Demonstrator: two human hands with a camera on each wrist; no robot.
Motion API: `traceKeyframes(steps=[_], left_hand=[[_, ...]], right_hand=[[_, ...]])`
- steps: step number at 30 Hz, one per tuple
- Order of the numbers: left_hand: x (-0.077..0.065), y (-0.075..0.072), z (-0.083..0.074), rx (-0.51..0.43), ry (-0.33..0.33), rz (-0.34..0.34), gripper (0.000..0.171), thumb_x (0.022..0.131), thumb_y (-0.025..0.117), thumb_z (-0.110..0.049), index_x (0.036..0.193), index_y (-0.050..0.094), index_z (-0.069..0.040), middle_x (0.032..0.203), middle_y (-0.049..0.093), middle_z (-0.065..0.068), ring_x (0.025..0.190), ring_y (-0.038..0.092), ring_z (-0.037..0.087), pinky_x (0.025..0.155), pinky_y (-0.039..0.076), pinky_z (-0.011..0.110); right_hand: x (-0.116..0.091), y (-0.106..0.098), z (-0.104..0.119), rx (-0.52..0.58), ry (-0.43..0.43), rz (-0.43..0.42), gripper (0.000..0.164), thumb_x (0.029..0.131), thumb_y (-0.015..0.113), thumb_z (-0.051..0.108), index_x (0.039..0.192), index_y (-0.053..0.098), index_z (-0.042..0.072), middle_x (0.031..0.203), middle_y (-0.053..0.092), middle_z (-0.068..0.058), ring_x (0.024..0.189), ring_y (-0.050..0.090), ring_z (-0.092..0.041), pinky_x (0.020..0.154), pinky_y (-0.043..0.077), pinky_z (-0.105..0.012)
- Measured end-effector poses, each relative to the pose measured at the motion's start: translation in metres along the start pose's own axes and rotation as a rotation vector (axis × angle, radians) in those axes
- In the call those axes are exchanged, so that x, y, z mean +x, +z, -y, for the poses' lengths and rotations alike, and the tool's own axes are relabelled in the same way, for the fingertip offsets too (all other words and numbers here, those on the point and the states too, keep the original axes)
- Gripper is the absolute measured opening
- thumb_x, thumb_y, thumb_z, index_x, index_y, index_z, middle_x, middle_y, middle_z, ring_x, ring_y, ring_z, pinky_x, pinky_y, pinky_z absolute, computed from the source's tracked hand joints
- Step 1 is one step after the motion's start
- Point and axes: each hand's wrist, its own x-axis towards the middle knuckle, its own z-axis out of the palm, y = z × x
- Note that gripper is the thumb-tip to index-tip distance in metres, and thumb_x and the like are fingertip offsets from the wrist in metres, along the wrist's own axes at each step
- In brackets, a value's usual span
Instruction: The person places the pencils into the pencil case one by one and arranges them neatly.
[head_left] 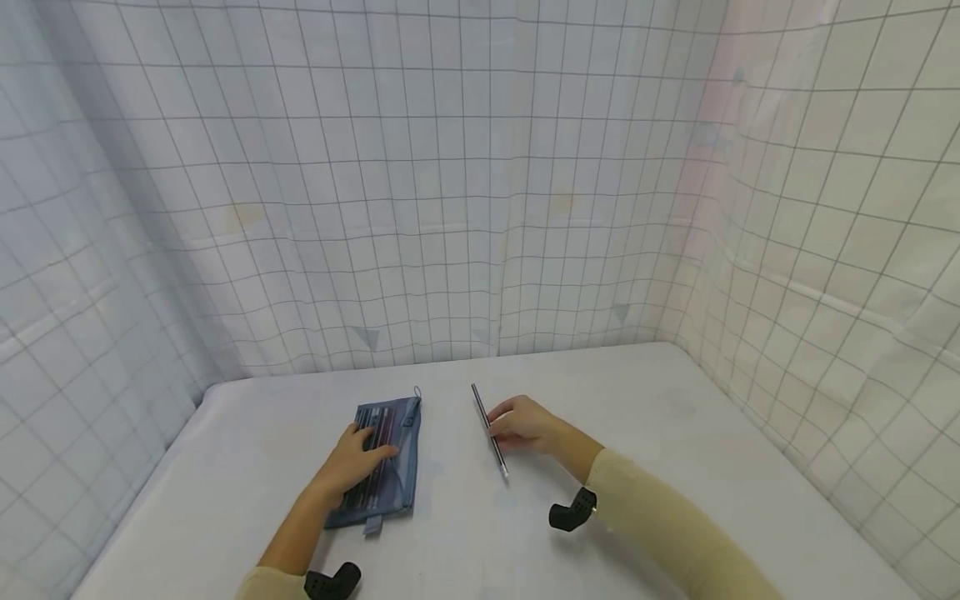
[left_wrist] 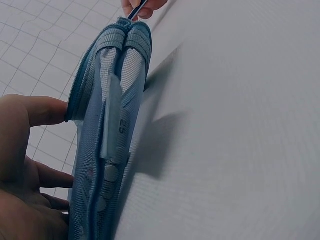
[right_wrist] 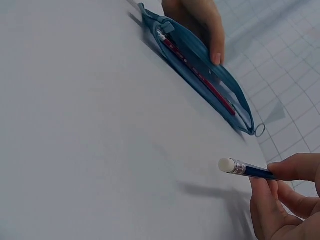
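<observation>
A blue mesh pencil case (head_left: 405, 475) lies on the white table, left of the middle. My left hand (head_left: 352, 462) rests on it with thumb and fingers spread. In the right wrist view the case gapes along its zipper, and a red pencil (right_wrist: 200, 76) shows inside. Between thumb and fingertips my right hand (head_left: 525, 425) pinches a dark blue pencil (right_wrist: 255, 171) with a white eraser end. That pencil is held just above the table, to the right of the case, its eraser end toward me.
White sheets with a dark grid hang behind the table (head_left: 637, 392) and along both sides. A small metal ring (right_wrist: 260, 130) hangs from one end of the case. Each wrist carries a black device (head_left: 573, 510).
</observation>
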Motion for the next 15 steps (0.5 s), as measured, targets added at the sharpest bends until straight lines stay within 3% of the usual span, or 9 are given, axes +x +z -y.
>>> traceKeyframes(steps=[15], left_hand=[[0.002,0.0,0.002,-0.005,0.004,0.013,0.082,0.102,0.062,-0.035,0.153,0.026,0.018,0.16,0.002,0.043,0.145,0.007,0.065,0.111,0.018,0.076]], right_hand=[[0.009,0.049,0.01,-0.078,-0.001,0.171,0.017,0.088,0.074,-0.007,0.105,0.072,-0.005,0.087,0.066,-0.011,0.071,0.062,-0.014,0.058,0.054,-0.022]])
